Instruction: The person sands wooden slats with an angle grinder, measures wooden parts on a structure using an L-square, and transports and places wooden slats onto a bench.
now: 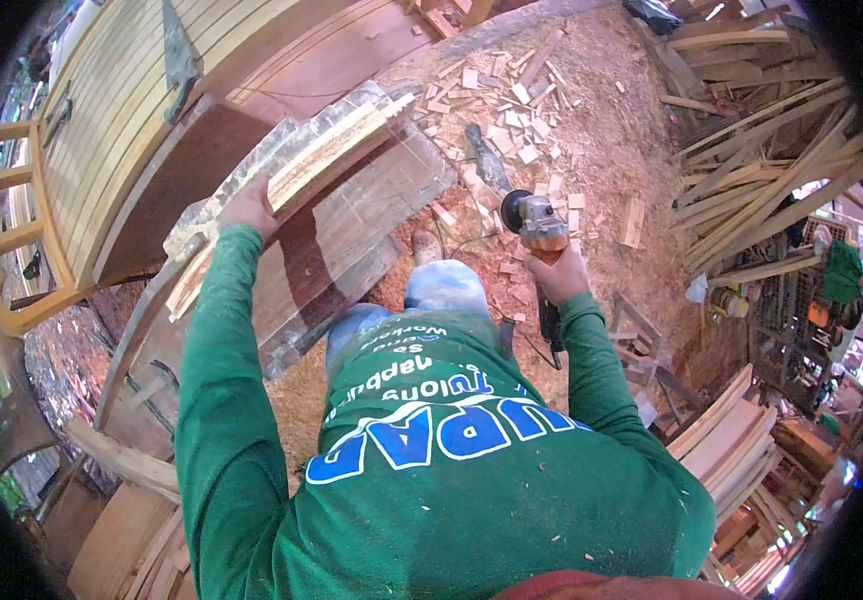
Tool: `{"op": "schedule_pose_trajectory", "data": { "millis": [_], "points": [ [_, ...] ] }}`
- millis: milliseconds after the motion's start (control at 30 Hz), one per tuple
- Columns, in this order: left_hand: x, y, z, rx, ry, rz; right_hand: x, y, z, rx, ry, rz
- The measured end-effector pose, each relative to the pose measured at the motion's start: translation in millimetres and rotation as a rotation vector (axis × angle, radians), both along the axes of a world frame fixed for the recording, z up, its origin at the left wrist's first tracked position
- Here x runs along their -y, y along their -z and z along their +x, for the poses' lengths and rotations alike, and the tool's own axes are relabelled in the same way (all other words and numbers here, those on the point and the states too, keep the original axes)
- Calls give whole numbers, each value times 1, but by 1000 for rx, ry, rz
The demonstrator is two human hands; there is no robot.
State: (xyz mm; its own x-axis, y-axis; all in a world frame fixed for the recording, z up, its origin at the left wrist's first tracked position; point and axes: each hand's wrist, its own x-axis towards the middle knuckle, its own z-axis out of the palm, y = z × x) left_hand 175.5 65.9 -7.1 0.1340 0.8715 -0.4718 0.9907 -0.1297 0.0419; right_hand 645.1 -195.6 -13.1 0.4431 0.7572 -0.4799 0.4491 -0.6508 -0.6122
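My left hand (pixel 250 208) is closed over the edge of a long, pale, slightly curved wooden plank (pixel 337 140), which stands on edge on a worn workbench (pixel 337 235). In my right hand (pixel 562 274) is an angle grinder (pixel 540 222), gripped by its body, with its round dark disc pointing away from me. The grinder is off to the right of the bench, apart from the plank, above a floor strewn with wood offcuts. Its dark rear end and cord hang below my right hand.
Scattered offcuts (pixel 527 125) and sawdust cover the floor ahead. Long curved wood strips (pixel 772 190) are piled at the right. A slatted wooden structure (pixel 117 110) rises at the upper left, beside a ladder-like wooden frame (pixel 14 240). More boards (pixel 737 445) lie stacked at the lower right.
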Motion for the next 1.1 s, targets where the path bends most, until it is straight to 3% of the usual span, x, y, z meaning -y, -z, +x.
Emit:
{"op": "schedule_pose_trajectory", "data": {
  "millis": [67, 167, 267, 500, 700, 800, 867, 900, 933, 1033, 1100],
  "points": [
    [19, 1, 5, -28, 28, 141, -16, -31, -12, 37, -27, -44],
    [47, -3, 17, -36, 43, 222, -19, -17, -7, -138, 39, 96],
    [59, -6, 24, -61, 30, 229, -28, -12, -3, 20, -4, 47],
    [62, 6, 22, -17, -89, 169, -52, 1, 2, 54, -79, 7],
    [61, 5, 20, -43, 16, 243, -58, 9, 4, 34, -101, 21],
    [43, -21, 26, -85, 16, 10, -56, 15, 12, 67, -115, -16],
    [29, -23, 18, 21, 79, -174, -52, 13, 16, 15, -94, -3],
    [22, -18, 8, 78, 109, -270, -53, 1, 15, 4, -82, -16],
    [21, 22, -18, 366, 67, -346, -57, -18, 11, -5, -70, -27],
    [2, 54, -25, 386, 115, -622, -54, -19, 17, 14, -78, 13],
    [-1, 39, -7, 247, -40, -512, -54, -18, 21, 33, -99, 32]
  ]
}}
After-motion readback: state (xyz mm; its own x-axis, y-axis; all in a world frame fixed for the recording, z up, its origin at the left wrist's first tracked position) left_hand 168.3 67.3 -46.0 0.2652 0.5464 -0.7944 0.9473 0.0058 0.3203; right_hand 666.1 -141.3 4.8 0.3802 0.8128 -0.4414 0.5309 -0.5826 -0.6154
